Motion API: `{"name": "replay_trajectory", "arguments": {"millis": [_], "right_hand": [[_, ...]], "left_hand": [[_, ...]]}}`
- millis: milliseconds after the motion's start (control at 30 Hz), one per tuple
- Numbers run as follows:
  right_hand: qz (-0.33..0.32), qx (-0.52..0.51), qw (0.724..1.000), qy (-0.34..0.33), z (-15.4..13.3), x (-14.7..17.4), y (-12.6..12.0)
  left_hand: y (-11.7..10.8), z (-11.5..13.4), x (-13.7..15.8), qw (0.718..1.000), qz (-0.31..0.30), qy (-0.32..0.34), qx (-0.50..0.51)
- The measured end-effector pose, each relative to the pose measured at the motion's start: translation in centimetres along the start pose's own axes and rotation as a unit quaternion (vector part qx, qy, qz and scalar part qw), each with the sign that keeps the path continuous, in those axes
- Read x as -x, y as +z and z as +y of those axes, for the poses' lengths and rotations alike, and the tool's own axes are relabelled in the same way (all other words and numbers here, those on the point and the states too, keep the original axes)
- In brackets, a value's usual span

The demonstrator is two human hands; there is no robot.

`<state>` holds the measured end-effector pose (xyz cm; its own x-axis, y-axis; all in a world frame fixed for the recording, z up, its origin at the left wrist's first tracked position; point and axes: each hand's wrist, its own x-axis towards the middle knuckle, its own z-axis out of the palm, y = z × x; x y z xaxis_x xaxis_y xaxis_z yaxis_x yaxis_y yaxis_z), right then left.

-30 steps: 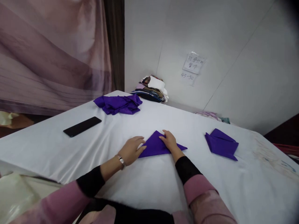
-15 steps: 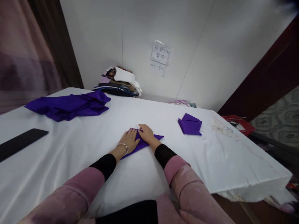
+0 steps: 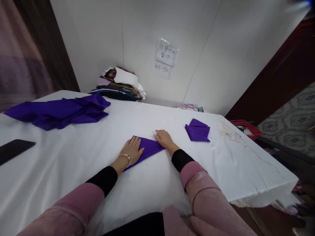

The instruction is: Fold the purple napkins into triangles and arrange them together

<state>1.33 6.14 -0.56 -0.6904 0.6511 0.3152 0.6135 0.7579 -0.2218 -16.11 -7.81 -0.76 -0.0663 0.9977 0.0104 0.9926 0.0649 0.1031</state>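
The purple cloth (image 3: pixel 149 149) lies flat, folded into a slim triangle tapering right, around mid-desk (image 3: pixel 147 115).

Left wrist (image 3: pixel 119 165) is bearing a slim, shiny, silver-coloured metal bracelet (image 3: pixel 129 159). Black, close-fitting fabric cuffs (image 3: pixel 104 180) are showing on both forearms, emerging from loose, mottled dusty-pink outer sleeves (image 3: pixel 204 194). Plain, deeper-pink bands (image 3: pixel 192 173) are edging these sleeves. Black cloth (image 3: pixel 140 226) is covering the torso's visible front.
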Motion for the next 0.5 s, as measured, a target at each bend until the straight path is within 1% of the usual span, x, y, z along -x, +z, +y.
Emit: {"name": "replay_trajectory", "arguments": {"millis": [133, 233, 300, 367, 400, 467, 500], "right_hand": [[0.016, -0.008, 0.999, 0.034, 1.9, 0.7, -0.7], [0.045, -0.019, 0.995, 0.087, 3.2, 1.1, -2.0], [0.073, -0.027, 0.989, 0.128, 3.3, 1.1, -2.9], [0.094, -0.033, 0.983, 0.152, 2.2, 0.9, -3.3], [0.097, -0.037, 0.983, 0.150, 1.2, 0.6, -3.2], [0.088, -0.053, 0.988, 0.116, -1.8, 0.2, -2.4], [0.075, -0.072, 0.992, 0.072, -3.5, 0.0, -1.7]], "left_hand": [[0.0, 0.0, 0.0, 1.000, 0.002, -0.001, -0.006], [0.1, 0.0, 0.0, 1.000, 0.012, 0.002, 0.000], [0.1, 0.0, 0.0, 1.000, 0.017, 0.002, 0.005], [0.2, 0.0, -0.1, 1.000, 0.018, 0.005, 0.011], [0.2, 0.0, -0.1, 1.000, 0.019, 0.005, 0.015], [0.2, 0.0, -0.1, 0.999, 0.023, 0.005, 0.021], [0.2, 0.0, -0.1, 0.999, 0.026, 0.004, 0.023]]}}
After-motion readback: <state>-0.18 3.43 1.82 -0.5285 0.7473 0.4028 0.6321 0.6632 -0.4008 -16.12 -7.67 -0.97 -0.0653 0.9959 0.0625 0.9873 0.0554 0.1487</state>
